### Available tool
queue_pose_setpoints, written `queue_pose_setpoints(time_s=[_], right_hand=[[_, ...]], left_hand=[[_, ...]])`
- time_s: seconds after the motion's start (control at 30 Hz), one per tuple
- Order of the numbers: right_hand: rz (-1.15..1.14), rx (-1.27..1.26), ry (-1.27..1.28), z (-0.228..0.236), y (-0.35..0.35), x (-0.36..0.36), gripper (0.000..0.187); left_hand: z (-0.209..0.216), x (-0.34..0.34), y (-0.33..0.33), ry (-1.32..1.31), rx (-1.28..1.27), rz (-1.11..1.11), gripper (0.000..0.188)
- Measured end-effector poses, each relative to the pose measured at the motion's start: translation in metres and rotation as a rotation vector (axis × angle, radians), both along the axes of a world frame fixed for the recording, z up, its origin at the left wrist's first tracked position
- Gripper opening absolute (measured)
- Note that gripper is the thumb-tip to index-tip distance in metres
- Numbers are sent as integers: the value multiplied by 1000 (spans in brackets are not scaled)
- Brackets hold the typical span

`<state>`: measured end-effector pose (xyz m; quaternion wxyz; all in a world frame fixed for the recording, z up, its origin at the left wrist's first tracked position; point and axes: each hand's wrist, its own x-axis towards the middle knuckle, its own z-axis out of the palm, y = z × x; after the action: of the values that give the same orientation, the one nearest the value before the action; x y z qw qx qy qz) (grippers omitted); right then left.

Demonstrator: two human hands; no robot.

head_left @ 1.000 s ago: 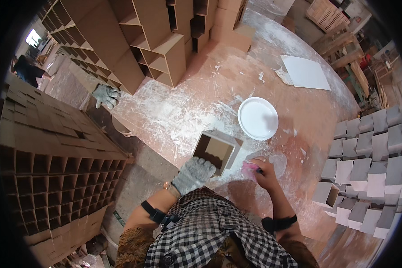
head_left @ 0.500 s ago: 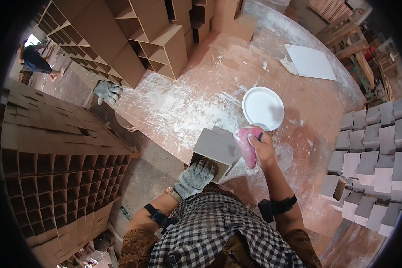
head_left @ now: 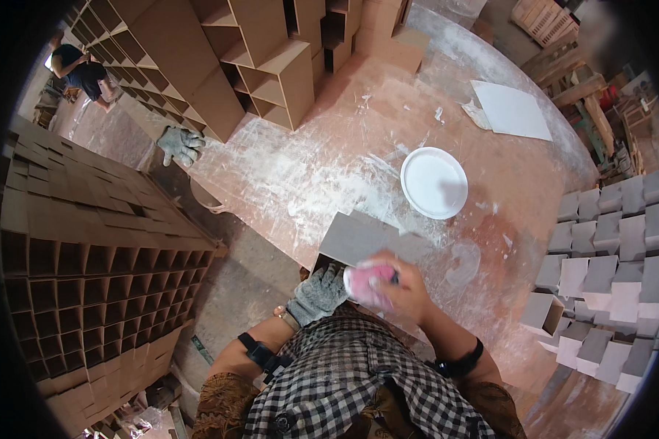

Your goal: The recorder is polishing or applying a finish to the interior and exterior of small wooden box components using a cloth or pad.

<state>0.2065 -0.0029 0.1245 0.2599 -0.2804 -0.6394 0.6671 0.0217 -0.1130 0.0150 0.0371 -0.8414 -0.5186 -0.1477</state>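
Note:
My left hand (head_left: 318, 294), in a grey knit glove, grips a grey rectangular box (head_left: 355, 238) at its open end, fingers reaching into the opening. The box lies on its side at the near edge of the table, close to my body. In my bare right hand (head_left: 408, 293) is a pink pad (head_left: 366, 285) smeared with white, somewhat blurred by motion. The pad is over the near side of the box, beside the gloved fingers; whether it touches the box I cannot tell. A shallow round white dish (head_left: 403, 181) sits farther out on the table.
Brown box units (head_left: 271, 88) stand at the far left, and a stack of open brown boxes (head_left: 110, 271) is at my left. Several grey and white boxes (head_left: 604, 271) are piled at right. A loose glove (head_left: 180, 145) and a white sheet (head_left: 512, 110) lie on the table. A person (head_left: 80, 69) is far left.
My right hand has brought the pink pad left and nearer to me, from beside the dish to the near side of the box. The left hand keeps its grip. The distant person has straightened up.

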Motion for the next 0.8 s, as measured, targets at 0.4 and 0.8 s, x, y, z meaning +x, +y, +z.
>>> queue_pose_setpoints(time_s=[0.4,0.8], right_hand=[[-792,-743,612,-52,27,107,28],[-825,-698,568,-100,20,92,13]], left_hand=[[13,-2,7,44,5,-40,36],[86,2,44,-310,-282,349,30]])
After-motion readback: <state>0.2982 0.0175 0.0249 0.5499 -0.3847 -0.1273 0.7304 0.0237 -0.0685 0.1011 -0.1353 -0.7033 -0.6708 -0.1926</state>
